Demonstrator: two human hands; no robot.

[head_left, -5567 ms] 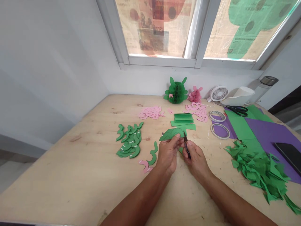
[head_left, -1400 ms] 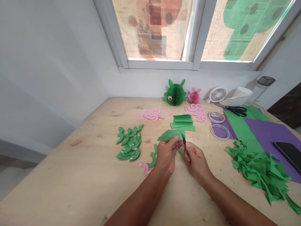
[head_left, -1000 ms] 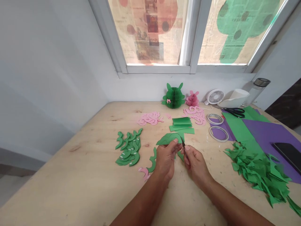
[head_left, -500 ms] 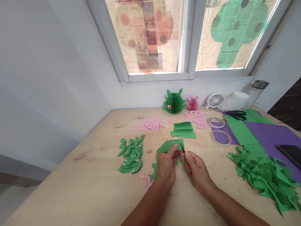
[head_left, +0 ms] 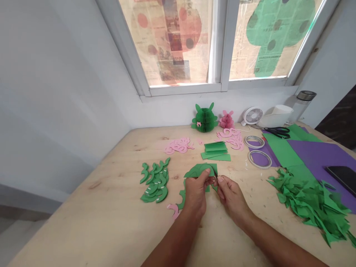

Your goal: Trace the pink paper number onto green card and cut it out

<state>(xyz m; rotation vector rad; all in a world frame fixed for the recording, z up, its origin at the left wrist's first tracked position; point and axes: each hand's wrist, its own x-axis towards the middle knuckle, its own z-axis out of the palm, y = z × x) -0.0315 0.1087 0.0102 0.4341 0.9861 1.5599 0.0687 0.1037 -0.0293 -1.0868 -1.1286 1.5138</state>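
Observation:
My left hand (head_left: 197, 188) is closed, pinching a piece of green paper (head_left: 198, 169) between thumb and fingers. A curved outline shows on the paper's upper face. My right hand (head_left: 232, 194) grips small scissors (head_left: 215, 172); only their thin dark blades show, at the paper's right edge, and the handles are hidden in the fingers. Under and beside my left hand lie a wavy green paper cutout (head_left: 181, 200) and a pink curved cutout (head_left: 173, 209). To the left is a pile of curved green cutouts (head_left: 158, 185), some with white strips.
Green scraps (head_left: 311, 204) are heaped at right, near a phone (head_left: 342, 178) on purple paper (head_left: 314, 152). Behind my hands are green paper strips (head_left: 216, 149), pink cutouts (head_left: 179, 145), tape rolls (head_left: 260, 159), black-handled scissors (head_left: 279, 131), a green paper figure (head_left: 205, 120) and a fan (head_left: 252, 115).
The view has shifted slightly. The scissors' blades show less beyond my right fingers and sit at the paper's right edge. Both hands keep their grips.

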